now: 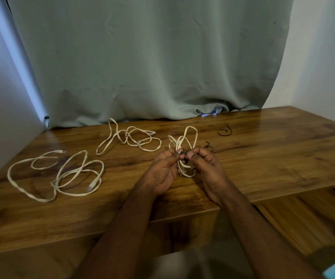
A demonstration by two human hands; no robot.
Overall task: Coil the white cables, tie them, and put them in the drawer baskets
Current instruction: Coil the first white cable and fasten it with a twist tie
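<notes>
At the near edge of the wooden table [263, 168], two bare forearms are reaching in from the bottom, meeting over the middle. The left hand [163, 174] is curling its fingers, thumb and fingertips pinching a small black tie [183, 156] at the middle of the coiled white cable [184, 152]. The right hand [208, 168] is doing the same from the other side, fingers curled, pinching the same tie, so both hands are gripping tie and bundle together. The coiled cable is standing roughly upright between the two hands, loops sticking up above the fingertips and a few loops hanging below, just over the tabletop. Whether the tie is already closed round the bundle, cannot tell.

Left of the hands, a loose white cable [58, 174] is lying sprawled flat on the table in wide loops, connector ends showing. Farther back, a second loose white cable [128, 139] is lying in tangled loops, apart from the first. Just beside the right hand's knuckles, a spare black tie [208, 147] is lying on the wood. Farther back and right, another black tie [225, 131] is lying curled in a loop, well apart from the cables.

Behind the table, a grey-green curtain [152, 57] is hanging down, its hem bunching on the back edge. White wall [323, 57] is showing on the right.
</notes>
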